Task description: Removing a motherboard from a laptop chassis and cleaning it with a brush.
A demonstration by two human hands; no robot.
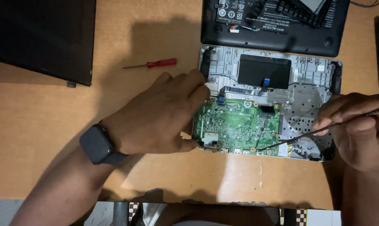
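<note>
Your left hand [162, 113] lies palm down on the wooden table [51, 138], fingers curled loosely and closed on nothing. Its fingertips press against the left edge of the green circuit board [235, 125], and the thumb touches that board's lower left corner. A dark smartwatch [98, 145] sits on that wrist.

Your right hand [359, 125] comes in from the right edge of the view and pinches a thin dark screwdriver [300, 136] between thumb and fingers. The shaft slants down and to the left across the silver metal, and its tip rests on the board's lower edge, near the row of ports.

The circuit board sits in the lower left part of an opened silver laptop chassis [315, 69], which lies flat on the table in front of you. Above the board, inside the chassis, is a black rectangular touchpad backing [264, 71] with a small blue ribbon tab at its lower edge. Bare silver metal shows to the right of the board, under your right hand.

Just beyond the chassis, touching its far edge or nearly so, lies a black laptop bottom cover [273, 37] with a battery and wires in it. A small red-handled screwdriver [154, 64] lies alone on the table to the left of the chassis, well apart from your left hand. A dark flat panel [41, 39] fills the far left corner.
</note>
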